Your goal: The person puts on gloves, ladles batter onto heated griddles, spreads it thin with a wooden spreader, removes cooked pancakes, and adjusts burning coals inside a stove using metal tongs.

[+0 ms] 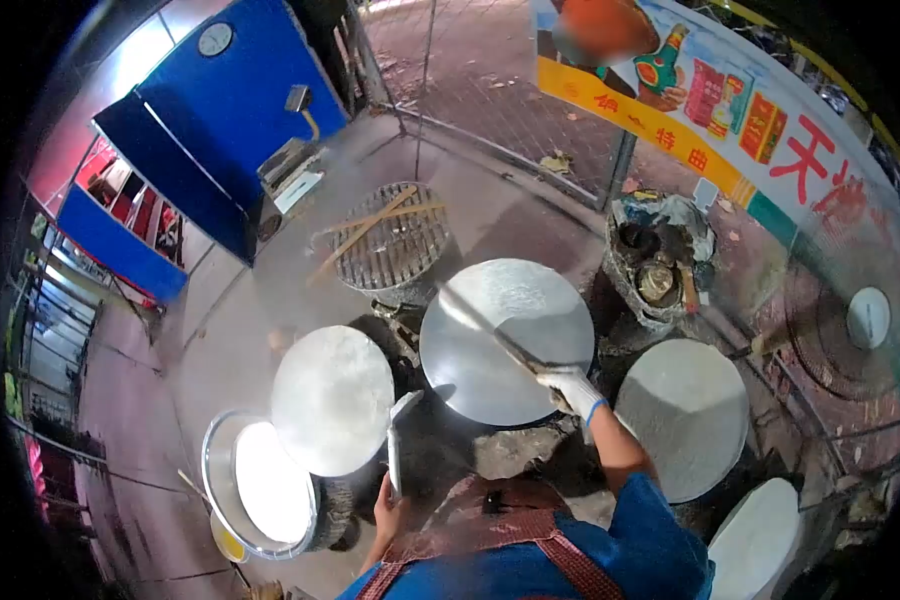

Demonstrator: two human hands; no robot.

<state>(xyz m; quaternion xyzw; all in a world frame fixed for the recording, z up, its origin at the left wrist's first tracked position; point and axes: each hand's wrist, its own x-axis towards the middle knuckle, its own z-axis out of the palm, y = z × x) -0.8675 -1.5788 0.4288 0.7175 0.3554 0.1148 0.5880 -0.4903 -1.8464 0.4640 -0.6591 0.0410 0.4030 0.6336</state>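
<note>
My right hand [568,390] wears a white glove with a blue cuff and is closed on a long, thin wooden stick [515,350]. The stick reaches diagonally over the middle round griddle [440,375], its far end blurred. White batter [520,280] coats the far part of that griddle, while its near part shows bare grey metal. Held in my bare left hand [390,508] is a white-coated spreader [396,450], upright with its short crosspiece at the top. The spreader is beside the left griddle, where a round white sheet [332,400] lies.
A metal pot [210,465] of white batter stands at lower left. White rounds lie on the right griddle [683,420] and at lower right [757,540]. Two sticks cross a slatted round rack [390,250] beyond. A cluttered drum [660,260] stands behind, near a fence and banner [710,120].
</note>
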